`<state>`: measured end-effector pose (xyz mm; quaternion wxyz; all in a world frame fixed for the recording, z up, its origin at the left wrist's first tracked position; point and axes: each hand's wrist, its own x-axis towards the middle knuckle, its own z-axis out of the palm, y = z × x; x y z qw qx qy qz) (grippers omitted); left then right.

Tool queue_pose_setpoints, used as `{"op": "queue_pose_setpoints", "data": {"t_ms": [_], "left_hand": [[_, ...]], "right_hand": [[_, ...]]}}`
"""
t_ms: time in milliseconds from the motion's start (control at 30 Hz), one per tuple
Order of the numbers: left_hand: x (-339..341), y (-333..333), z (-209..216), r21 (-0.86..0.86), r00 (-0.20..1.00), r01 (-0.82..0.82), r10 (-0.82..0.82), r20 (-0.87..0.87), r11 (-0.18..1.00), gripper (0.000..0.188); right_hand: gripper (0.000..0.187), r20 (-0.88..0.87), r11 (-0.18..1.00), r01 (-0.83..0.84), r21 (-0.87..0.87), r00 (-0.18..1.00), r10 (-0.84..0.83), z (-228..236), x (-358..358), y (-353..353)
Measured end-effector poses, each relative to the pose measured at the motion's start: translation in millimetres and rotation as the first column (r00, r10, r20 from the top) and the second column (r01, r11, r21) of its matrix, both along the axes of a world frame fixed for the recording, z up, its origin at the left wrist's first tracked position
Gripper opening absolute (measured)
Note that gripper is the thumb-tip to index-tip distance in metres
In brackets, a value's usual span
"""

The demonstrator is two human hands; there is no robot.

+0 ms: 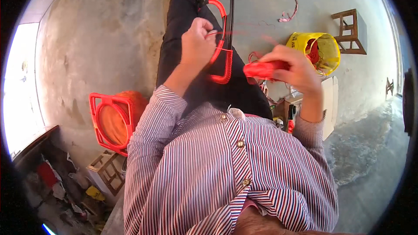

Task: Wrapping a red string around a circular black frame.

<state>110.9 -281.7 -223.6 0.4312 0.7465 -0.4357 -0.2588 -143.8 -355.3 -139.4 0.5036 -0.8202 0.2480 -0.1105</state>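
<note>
A black rectangular frame (232, 8) with rounded corners rests over my black-trousered legs. Red cord wrapping (228, 65) covers its near end and part of its left side. Beside that left side, my left hand (198, 45) is closed, its thumb and fingers pinching thin red cord. To the right of the frame, my right hand (298, 67) grips a bundle of red cord (261, 70), slightly smeared by motion. A faint, blurred red strand stretches between the two hands above the frame.
A yellow basket (300, 39) of red material lies on its side at right, by a wooden stool (363, 28). Red-framed round seat (111, 99) and another wooden stool (106, 165) stand left. Cardboard (330, 104) is near my right forearm. A scrap strip (296, 6) lies on the floor.
</note>
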Motion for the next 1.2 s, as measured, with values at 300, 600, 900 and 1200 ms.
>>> {"op": "queue_pose_setpoints", "data": {"t_ms": [300,600,900,1200], "left_hand": [[-10,38,-28,0.261,0.969,0.233,-0.248,0.023,0.937,0.018],[-4,40,8,-0.153,0.986,0.009,0.017,0.166,0.988,0.012],[-22,17,35,-0.119,0.609,-0.178,0.015,-0.793,0.977,0.016],[-16,18,-1,0.145,0.536,0.037,0.103,-0.838,0.989,0.007]], "right_hand": [[0.027,-0.146,0.998,0.056,-0.036,0.987,-0.061,-104,69,6],[0.035,0.015,0.928,0.271,0.254,0.959,-0.284,-81,79,13],[0.045,0.275,0.976,0.218,0.028,0.936,-0.217,-79,75,18],[0.036,0.510,0.547,-0.025,0.837,0.399,-0.762,-36,-1,-13]]}}
